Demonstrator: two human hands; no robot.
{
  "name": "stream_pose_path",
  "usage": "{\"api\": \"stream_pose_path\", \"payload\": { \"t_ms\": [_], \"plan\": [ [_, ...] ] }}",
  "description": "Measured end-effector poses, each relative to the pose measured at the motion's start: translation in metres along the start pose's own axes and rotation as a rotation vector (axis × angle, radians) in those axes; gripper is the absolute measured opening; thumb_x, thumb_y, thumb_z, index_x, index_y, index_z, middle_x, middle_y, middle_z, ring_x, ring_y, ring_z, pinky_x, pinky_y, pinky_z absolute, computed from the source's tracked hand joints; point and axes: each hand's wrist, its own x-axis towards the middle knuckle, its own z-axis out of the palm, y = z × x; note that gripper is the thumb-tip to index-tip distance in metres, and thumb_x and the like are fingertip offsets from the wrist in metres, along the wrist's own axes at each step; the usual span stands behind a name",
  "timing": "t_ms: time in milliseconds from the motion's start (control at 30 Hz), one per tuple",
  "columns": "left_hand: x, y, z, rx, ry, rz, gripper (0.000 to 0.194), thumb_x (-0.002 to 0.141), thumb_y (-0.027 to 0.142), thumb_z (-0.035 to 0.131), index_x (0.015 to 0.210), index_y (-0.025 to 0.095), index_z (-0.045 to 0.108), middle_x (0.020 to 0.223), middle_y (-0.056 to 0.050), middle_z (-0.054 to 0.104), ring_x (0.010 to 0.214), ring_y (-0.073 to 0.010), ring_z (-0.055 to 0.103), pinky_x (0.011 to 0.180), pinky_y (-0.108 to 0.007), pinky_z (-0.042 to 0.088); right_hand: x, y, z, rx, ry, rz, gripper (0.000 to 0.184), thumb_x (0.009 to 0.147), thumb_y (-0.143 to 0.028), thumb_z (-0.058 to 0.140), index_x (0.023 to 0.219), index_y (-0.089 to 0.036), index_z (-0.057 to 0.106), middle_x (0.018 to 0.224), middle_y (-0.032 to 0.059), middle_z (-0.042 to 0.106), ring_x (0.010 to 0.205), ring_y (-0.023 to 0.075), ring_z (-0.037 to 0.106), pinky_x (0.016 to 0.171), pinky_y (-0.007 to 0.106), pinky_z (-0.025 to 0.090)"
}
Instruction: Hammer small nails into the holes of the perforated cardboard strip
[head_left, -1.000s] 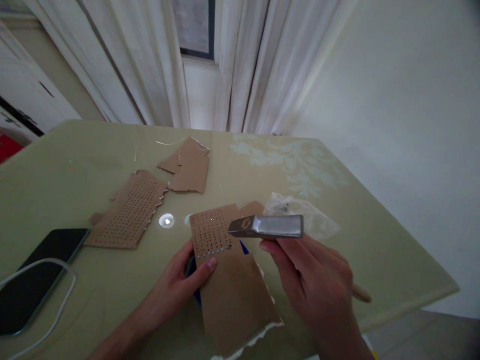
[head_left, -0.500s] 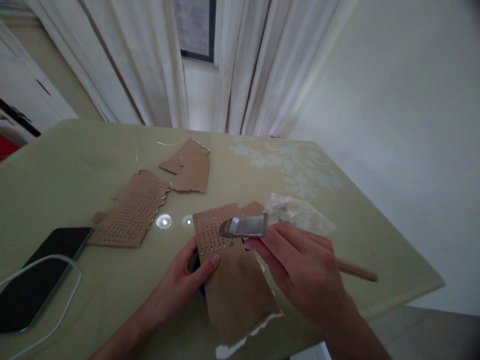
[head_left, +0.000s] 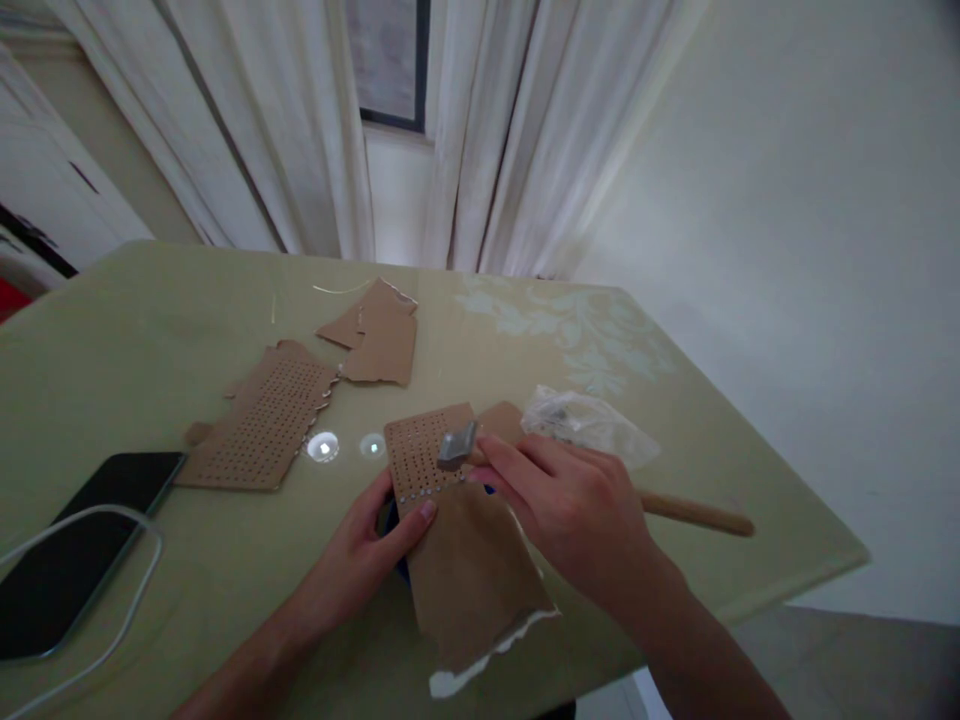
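Observation:
My left hand (head_left: 382, 540) grips the left edge of a brown cardboard piece (head_left: 476, 580), thumb on top. Rows of small holes cover its upper part, and a line of small grey studs runs below them. Its lower edge is torn and white. In my right hand (head_left: 577, 510) is a hammer (head_left: 457, 445), closed around the wooden handle near the metal head. The head is over the right side of the perforated area; whether it touches the cardboard I cannot tell. Something blue, mostly hidden, lies under the cardboard.
Another perforated cardboard piece (head_left: 259, 425) lies to the left, with torn cardboard scraps (head_left: 382, 345) behind. A phone (head_left: 82, 550) and white cable (head_left: 154, 560) occupy the left front. A clear plastic bag (head_left: 592, 425) sits beyond my right hand. The table edge (head_left: 757, 610) runs along the right.
The hammer has turned in my right hand, its head now pointing down more and looking shorter. That hand has shifted slightly left. My left hand keeps its hold on the cardboard.

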Motion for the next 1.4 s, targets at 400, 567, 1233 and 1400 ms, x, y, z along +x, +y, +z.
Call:
{"api": "stream_pose_path", "payload": {
  "t_ms": [400,567,1233,1400],
  "plan": [
    [0.001,0.001,0.001,-0.037,-0.001,-0.011,0.07,0.097,0.06,0.078,0.155,0.024,0.065,0.158,-0.013,0.068,0.144,-0.037,0.065,0.119,-0.044,0.058,-0.03,0.011,0.025,0.197,0.017,0.141,0.042,0.122,-0.042,0.048,0.12,-0.017,0.081,0.088,0.0056,0.079,0.074,0.0187,0.075,0.068,0.03,0.053],
    [0.002,0.002,0.001,-0.004,0.018,0.019,0.064,0.096,0.06,0.078,0.146,0.021,0.07,0.152,-0.014,0.072,0.138,-0.0381,0.069,0.116,-0.046,0.06,-0.035,0.009,0.028,0.216,0.059,0.158,0.036,0.121,-0.039,0.052,0.123,-0.017,0.081,0.091,0.0061,0.08,0.079,0.0191,0.076,0.074,0.03,0.057],
    [-0.007,-0.015,-0.006,-0.029,0.238,-0.168,0.059,0.095,0.062,0.073,0.147,0.034,0.071,0.159,-0.006,0.069,0.15,-0.0369,0.063,0.121,-0.052,0.057,-0.047,0.043,0.088,0.114,0.033,0.545,0.035,0.115,-0.029,0.052,0.141,-0.019,0.074,0.123,0.0138,0.08,0.101,0.0292,0.077,0.087,0.04,0.06],
    [-0.011,-0.009,-0.002,-0.022,0.349,-0.226,0.054,0.097,0.061,0.07,0.145,0.036,0.072,0.16,-0.003,0.068,0.152,-0.0368,0.06,0.123,-0.055,0.055,-0.042,0.053,0.106,0.103,0.015,0.597,0.033,0.114,-0.027,0.058,0.14,-0.018,0.075,0.122,0.0131,0.078,0.102,0.029,0.076,0.085,0.038,0.059]
  ]
}}
